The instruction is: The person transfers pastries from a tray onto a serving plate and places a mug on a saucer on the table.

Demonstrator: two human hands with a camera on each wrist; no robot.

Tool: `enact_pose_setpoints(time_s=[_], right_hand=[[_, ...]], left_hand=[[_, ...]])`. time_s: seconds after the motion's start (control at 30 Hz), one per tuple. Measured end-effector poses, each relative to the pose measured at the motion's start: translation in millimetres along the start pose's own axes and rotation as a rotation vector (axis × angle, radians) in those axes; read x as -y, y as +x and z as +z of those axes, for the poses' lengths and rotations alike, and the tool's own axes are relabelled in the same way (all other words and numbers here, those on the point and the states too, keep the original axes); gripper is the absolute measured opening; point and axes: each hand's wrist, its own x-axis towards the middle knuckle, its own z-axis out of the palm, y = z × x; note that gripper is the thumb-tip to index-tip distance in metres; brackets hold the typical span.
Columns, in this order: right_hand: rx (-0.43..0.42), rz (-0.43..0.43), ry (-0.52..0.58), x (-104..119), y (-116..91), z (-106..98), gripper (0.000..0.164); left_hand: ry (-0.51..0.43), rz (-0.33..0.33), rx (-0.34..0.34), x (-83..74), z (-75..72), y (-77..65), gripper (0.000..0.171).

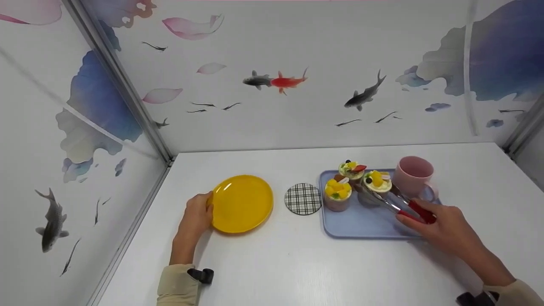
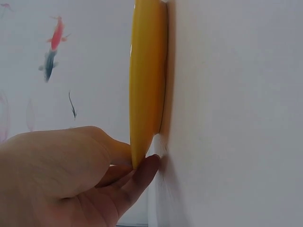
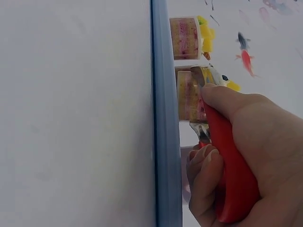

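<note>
- Right hand [image 1: 448,227], lower right: fingers wrapped round red tongs [image 1: 423,211], whose tips stand at a dessert cup [image 1: 367,197] on the tray [image 1: 361,225], right of centre.
- Left hand [image 1: 197,213], left of centre: fingers pinching the plate [image 1: 242,204].
- Best squeeze gently, lift level, spare the topping [image 1: 377,178].

Plate [image 2: 147,71] cropped at left wrist view's top, rear dessert cup [image 1: 351,170] partly hidden

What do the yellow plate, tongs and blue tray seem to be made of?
Yellow plate: glazed ceramic or hard plastic, can't tell which; glossy, with a bright highlight near the rim.
Tongs: silvery, reflective shafts suggest polished metal; the smooth red grips may be plastic or silicone.
Blue tray: probably moulded plastic, smooth and evenly coloured.
</note>
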Motion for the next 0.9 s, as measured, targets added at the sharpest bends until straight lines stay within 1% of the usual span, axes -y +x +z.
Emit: enact_pose_setpoints(time_s=[0.1,0.23,0.43,0.63,0.8,0.9], right_hand=[[-0.014,-0.009,0.002,1.0,0.0,-0.2,0.076],[-0.041,-0.024,0.005,1.5,-0.3,-1.3,0.075],[-0.047,-0.019,-0.009,0.8,-1.5,-5.0,0.078],[-0.066,-0.02,-0.008,1.9,-2.1,-6.9,0.075],[-0.063,-0.012,-0.01,3.3,-2.2,-7.6,0.077],[-0.08,-0.024,-0.008,4.4,-3.2,-8.3,0.076]], left_hand=[[-0.005,-0.01,0.005,0.2,-0.3,-0.4,0.041],[0.016,-0.004,0.008,0.5,-0.4,0.6,0.045],[0.027,-0.004,0.012,0.8,-0.9,1.6,0.046],[0.029,-0.003,0.01,0.8,-1.0,1.0,0.046],[0.028,0.009,0.005,0.7,-1.2,0.8,0.046],[0.023,0.005,0.009,0.5,-1.3,1.2,0.046]])
